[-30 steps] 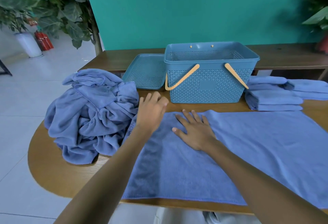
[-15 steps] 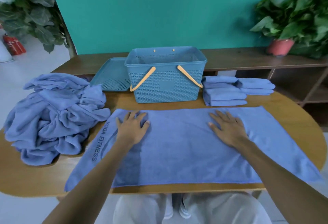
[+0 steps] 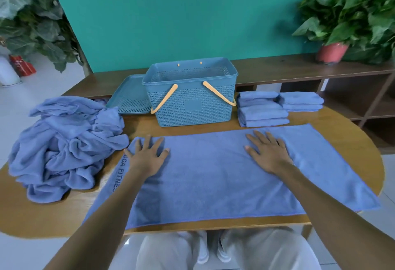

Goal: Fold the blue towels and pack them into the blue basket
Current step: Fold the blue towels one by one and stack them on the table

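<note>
Now: towel (image 3: 213, 175) flat at frame center, long axis left–right. L hand (image 3: 147, 156) and R hand (image 3: 268, 154) both spread flat on it, gripping nothing. Basket (image 3: 190, 102) just behind. L hand nearer the left end.

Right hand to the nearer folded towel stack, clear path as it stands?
Probably yes. The right hand lies flat and free on the spread towel, and the folded stack sits just beyond its fingertips, right of the basket. Nothing stands between them.

Blue lattice-patterned basket (image 3: 192, 107), seemingly orange handles (image 3: 164, 98)
</note>
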